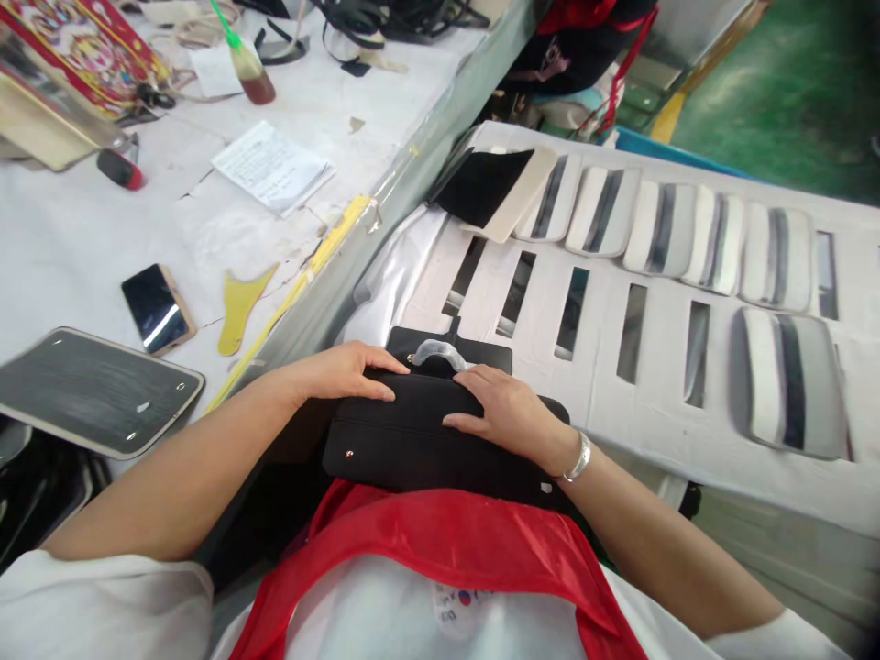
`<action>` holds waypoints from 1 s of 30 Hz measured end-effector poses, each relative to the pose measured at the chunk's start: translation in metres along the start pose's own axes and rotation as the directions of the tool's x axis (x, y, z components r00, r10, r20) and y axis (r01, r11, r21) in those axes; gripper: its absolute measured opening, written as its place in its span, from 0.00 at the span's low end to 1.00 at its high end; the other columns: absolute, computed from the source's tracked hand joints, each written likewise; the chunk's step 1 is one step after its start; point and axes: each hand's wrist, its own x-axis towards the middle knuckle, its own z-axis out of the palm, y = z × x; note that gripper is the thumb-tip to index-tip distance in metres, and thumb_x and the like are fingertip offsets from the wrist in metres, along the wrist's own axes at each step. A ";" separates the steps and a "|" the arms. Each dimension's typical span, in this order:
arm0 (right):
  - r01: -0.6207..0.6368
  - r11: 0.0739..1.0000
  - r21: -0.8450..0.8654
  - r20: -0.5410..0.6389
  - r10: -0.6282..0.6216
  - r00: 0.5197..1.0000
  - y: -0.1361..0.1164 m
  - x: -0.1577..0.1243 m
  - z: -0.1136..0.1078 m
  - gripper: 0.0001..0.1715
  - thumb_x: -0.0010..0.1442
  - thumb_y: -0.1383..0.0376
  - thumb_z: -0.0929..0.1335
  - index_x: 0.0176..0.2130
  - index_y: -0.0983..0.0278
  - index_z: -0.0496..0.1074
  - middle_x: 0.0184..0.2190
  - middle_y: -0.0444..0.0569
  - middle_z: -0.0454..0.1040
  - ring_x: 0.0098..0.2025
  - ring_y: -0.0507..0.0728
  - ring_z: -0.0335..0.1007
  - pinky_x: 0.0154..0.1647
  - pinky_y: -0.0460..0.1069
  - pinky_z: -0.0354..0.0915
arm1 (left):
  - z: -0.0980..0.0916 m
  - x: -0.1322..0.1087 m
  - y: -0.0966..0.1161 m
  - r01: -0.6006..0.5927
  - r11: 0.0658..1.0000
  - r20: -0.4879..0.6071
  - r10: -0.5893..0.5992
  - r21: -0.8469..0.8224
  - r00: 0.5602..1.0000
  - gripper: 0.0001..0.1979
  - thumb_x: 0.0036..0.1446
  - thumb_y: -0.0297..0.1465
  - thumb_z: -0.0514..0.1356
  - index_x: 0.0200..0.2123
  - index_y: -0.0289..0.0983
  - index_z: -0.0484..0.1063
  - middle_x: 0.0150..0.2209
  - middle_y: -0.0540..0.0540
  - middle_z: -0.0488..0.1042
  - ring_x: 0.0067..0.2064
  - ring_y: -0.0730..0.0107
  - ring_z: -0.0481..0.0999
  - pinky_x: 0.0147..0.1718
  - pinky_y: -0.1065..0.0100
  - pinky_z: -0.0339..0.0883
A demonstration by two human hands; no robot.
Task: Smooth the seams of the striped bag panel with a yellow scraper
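Note:
A black handbag (412, 435) lies against my lap with its studded bottom towards me. Its handle (440, 350), wrapped in clear plastic, and a black flap (488, 356) show beyond its far edge. My left hand (350, 371) grips that edge on the left, thumb on the near face and fingers bent over the top. On the right, my right hand (505, 408) holds the bag too, its thumb pointing left along the black surface and its fingertips beside the handle. The undersides of both hands are hidden.
Left, a white table holds a phone (158, 309), a yellow template (244, 307), papers (273, 168), a glue bottle (253, 75) and a dark panel (103, 390). Right, a slotted white table (611, 348) carries several grey-and-white striped pieces (794, 380) and a black panel (485, 188).

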 end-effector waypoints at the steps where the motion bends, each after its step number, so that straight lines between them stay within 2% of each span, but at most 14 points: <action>1: -0.002 1.000 -0.003 0.013 0.002 1.000 0.000 0.002 -0.001 0.30 0.59 0.47 0.66 0.50 0.67 0.69 0.48 0.58 0.72 0.51 0.63 0.68 0.53 0.58 0.65 | 0.000 0.000 -0.003 0.015 0.999 0.006 -0.015 -0.038 1.000 0.23 0.48 0.41 0.65 0.48 0.41 0.75 0.47 0.47 0.76 0.48 0.62 0.74 0.50 0.67 0.64; 3: -0.001 1.000 -0.004 0.038 0.001 0.999 0.001 0.004 -0.003 0.31 0.58 0.46 0.65 0.49 0.67 0.69 0.47 0.58 0.72 0.50 0.63 0.68 0.52 0.57 0.65 | 0.002 -0.004 -0.010 0.051 0.990 -0.047 -0.058 -0.134 0.997 0.21 0.49 0.42 0.63 0.46 0.38 0.76 0.44 0.46 0.77 0.44 0.64 0.75 0.46 0.68 0.66; 5: 0.006 1.000 0.012 0.049 -0.007 0.999 0.002 0.005 -0.004 0.33 0.58 0.45 0.65 0.50 0.67 0.69 0.47 0.58 0.72 0.50 0.63 0.68 0.53 0.57 0.65 | 0.008 -0.015 -0.019 0.097 0.964 -0.214 -0.152 -0.248 0.965 0.19 0.51 0.43 0.61 0.41 0.36 0.76 0.39 0.46 0.77 0.40 0.66 0.75 0.40 0.69 0.67; 7: 0.016 1.000 0.027 0.044 -0.017 0.999 0.002 0.006 -0.004 0.34 0.57 0.45 0.66 0.52 0.67 0.68 0.49 0.58 0.71 0.51 0.64 0.67 0.53 0.58 0.65 | 0.018 -0.033 -0.027 0.136 0.928 -0.400 -0.277 -0.346 0.874 0.18 0.53 0.45 0.59 0.35 0.35 0.73 0.32 0.48 0.74 0.34 0.70 0.72 0.34 0.72 0.65; 8: 0.021 0.999 0.031 0.037 -0.022 0.999 0.002 0.007 -0.003 0.35 0.57 0.45 0.66 0.53 0.66 0.67 0.50 0.58 0.70 0.52 0.64 0.67 0.53 0.59 0.65 | 0.024 -0.044 -0.029 0.161 0.914 -0.454 -0.331 -0.373 0.827 0.18 0.54 0.46 0.59 0.33 0.35 0.71 0.28 0.49 0.72 0.31 0.73 0.70 0.31 0.73 0.63; 9: 0.028 0.999 0.031 0.029 -0.029 0.999 0.001 0.008 -0.001 0.36 0.56 0.45 0.66 0.54 0.66 0.67 0.51 0.58 0.70 0.52 0.64 0.67 0.53 0.59 0.65 | 0.030 -0.055 -0.029 0.186 0.904 -0.476 -0.367 -0.385 0.799 0.18 0.55 0.46 0.58 0.32 0.35 0.70 0.26 0.51 0.69 0.28 0.74 0.67 0.29 0.74 0.62; 10: 0.037 0.999 0.030 0.022 -0.037 0.999 0.000 0.009 0.000 0.37 0.56 0.45 0.67 0.55 0.66 0.66 0.52 0.58 0.69 0.53 0.65 0.67 0.53 0.59 0.66 | 0.037 -0.065 -0.028 0.207 0.897 -0.471 -0.388 -0.392 0.792 0.18 0.55 0.46 0.58 0.31 0.35 0.68 0.25 0.52 0.67 0.27 0.76 0.65 0.28 0.74 0.60; 12: 0.060 0.998 0.024 0.011 -0.060 0.998 -0.004 0.013 0.003 0.37 0.56 0.45 0.67 0.56 0.66 0.65 0.52 0.57 0.69 0.53 0.64 0.67 0.54 0.59 0.66 | 0.050 -0.081 -0.022 0.232 0.884 -0.424 -0.407 -0.405 0.810 0.18 0.54 0.46 0.58 0.30 0.35 0.67 0.25 0.53 0.66 0.27 0.76 0.64 0.27 0.74 0.60; 14: 0.084 0.996 0.019 0.001 -0.084 0.996 -0.007 0.016 0.004 0.36 0.56 0.45 0.67 0.55 0.66 0.65 0.52 0.57 0.69 0.53 0.64 0.67 0.54 0.59 0.66 | 0.061 -0.088 -0.015 0.242 0.869 -0.400 -0.426 -0.432 0.812 0.18 0.53 0.45 0.60 0.32 0.35 0.67 0.26 0.52 0.67 0.27 0.76 0.65 0.27 0.74 0.60; 16: 0.096 0.995 0.022 -0.006 -0.096 0.995 -0.009 0.019 0.005 0.35 0.57 0.46 0.67 0.55 0.66 0.66 0.51 0.57 0.70 0.52 0.64 0.68 0.54 0.59 0.66 | 0.067 -0.088 -0.009 0.252 0.860 -0.419 -0.447 -0.443 0.790 0.17 0.52 0.44 0.61 0.34 0.35 0.67 0.26 0.53 0.68 0.26 0.76 0.65 0.26 0.73 0.60; 20: 0.103 0.994 0.025 -0.024 -0.103 0.994 -0.009 0.020 0.006 0.34 0.57 0.48 0.67 0.55 0.65 0.66 0.52 0.57 0.70 0.53 0.64 0.67 0.55 0.60 0.66 | 0.068 -0.080 -0.006 0.295 0.880 -0.468 -0.452 -0.372 0.759 0.16 0.50 0.43 0.61 0.29 0.35 0.66 0.23 0.53 0.66 0.25 0.75 0.63 0.24 0.72 0.57; 23: 0.098 0.995 0.026 -0.031 -0.097 0.995 -0.008 0.019 0.008 0.34 0.57 0.48 0.67 0.56 0.64 0.65 0.53 0.56 0.70 0.54 0.63 0.67 0.55 0.60 0.66 | 0.064 -0.077 -0.002 0.294 0.917 -0.502 -0.394 -0.269 0.770 0.15 0.52 0.42 0.59 0.24 0.36 0.64 0.22 0.52 0.64 0.25 0.74 0.62 0.25 0.71 0.55; 27: 0.083 0.996 0.028 -0.032 -0.082 0.996 -0.006 0.019 0.009 0.33 0.58 0.49 0.67 0.56 0.63 0.64 0.52 0.55 0.70 0.54 0.62 0.67 0.55 0.59 0.66 | 0.060 -0.080 0.013 0.174 0.965 -0.553 -0.256 -0.196 0.793 0.16 0.55 0.41 0.57 0.22 0.36 0.62 0.23 0.52 0.63 0.26 0.75 0.61 0.25 0.72 0.54; 30: 0.086 0.996 0.022 -0.027 -0.086 0.996 -0.006 0.019 0.008 0.32 0.59 0.49 0.66 0.56 0.64 0.64 0.53 0.55 0.70 0.55 0.62 0.66 0.56 0.58 0.66 | 0.057 -0.083 0.016 0.131 0.963 -0.568 -0.246 -0.235 0.786 0.17 0.56 0.42 0.56 0.23 0.36 0.65 0.24 0.51 0.65 0.26 0.75 0.62 0.26 0.72 0.55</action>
